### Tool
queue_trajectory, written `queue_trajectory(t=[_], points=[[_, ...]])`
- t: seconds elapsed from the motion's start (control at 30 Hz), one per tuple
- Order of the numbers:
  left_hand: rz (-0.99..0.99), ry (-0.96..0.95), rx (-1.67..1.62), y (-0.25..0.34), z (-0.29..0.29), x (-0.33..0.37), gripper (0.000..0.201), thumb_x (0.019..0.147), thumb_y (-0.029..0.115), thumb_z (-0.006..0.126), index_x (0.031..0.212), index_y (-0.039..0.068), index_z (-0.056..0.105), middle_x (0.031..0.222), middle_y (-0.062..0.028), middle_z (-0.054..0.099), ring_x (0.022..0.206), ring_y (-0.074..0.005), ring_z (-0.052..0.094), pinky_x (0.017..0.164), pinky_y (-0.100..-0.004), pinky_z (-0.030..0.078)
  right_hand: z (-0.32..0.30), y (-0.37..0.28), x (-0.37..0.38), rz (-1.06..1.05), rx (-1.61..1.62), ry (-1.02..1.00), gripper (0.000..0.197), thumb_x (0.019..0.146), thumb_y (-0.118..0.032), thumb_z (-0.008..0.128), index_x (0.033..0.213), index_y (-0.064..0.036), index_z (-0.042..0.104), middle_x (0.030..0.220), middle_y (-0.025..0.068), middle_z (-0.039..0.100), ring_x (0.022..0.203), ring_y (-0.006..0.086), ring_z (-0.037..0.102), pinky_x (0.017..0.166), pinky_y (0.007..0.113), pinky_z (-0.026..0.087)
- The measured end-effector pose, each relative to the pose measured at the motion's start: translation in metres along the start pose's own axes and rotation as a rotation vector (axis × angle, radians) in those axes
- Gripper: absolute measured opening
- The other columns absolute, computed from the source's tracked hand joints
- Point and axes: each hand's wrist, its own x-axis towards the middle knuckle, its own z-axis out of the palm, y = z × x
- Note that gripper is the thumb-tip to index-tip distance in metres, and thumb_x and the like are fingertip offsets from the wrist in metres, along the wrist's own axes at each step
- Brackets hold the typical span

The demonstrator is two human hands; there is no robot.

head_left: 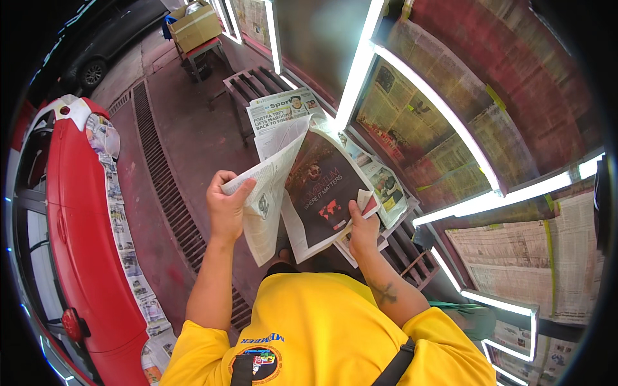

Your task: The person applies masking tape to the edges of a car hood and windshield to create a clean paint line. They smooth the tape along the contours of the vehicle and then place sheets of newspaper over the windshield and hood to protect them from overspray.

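An open newspaper (312,186) is spread between my two hands in front of my yellow shirt. My left hand (226,204) pinches the upper left edge of a white printed page, which is folded up and tilted. On the other side my right hand (364,228) grips the lower right edge, thumb on top. The right-hand page is dark with a red world map. Beyond it, a stack of newspapers (273,114) lies on a slatted bench (253,80), and more newspaper sheets (389,186) lie on the bench to the right, partly hidden by the page I hold.
A red car (93,238) stands at the left, with newspaper (132,257) along its lower side. A floor drain grate (158,161) runs between car and bench. A cardboard box (193,29) sits on a stand at the back. Bright light tubes (438,109) and newspaper-covered panels line the right wall.
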Motion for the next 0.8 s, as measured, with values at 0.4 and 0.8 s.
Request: queue_trajectory(t=[0.4,0.8], points=[[0.03,0.636,0.055,0.015,-0.182,-0.088,0.037,0.109,0.02,0.075,0.131,-0.01,0.07,0.122,-0.0184,0.078,0.106,-0.0268,0.078,0.094,-0.0399,0.062,-0.136,0.033,0.061,0.009,0.019,0.248,0.025,0.112,-0.015,0.068,0.13,0.0023,0.071,0.12,0.0084,0.074,0.101,0.0169,0.071,0.089,0.035,0.06],[0.372,0.583,0.491,0.062,-0.133,0.019,0.024,0.102,0.016,0.084,0.113,-0.006,0.082,0.108,-0.0124,0.082,0.095,-0.0177,0.076,0.088,-0.0325,0.059,-0.109,-0.027,0.045,-0.135,-0.011,-0.022,0.023,0.104,-0.001,0.075,0.127,-0.0013,0.074,0.114,0.0044,0.078,0.103,0.0148,0.074,0.092,0.031,0.06]])
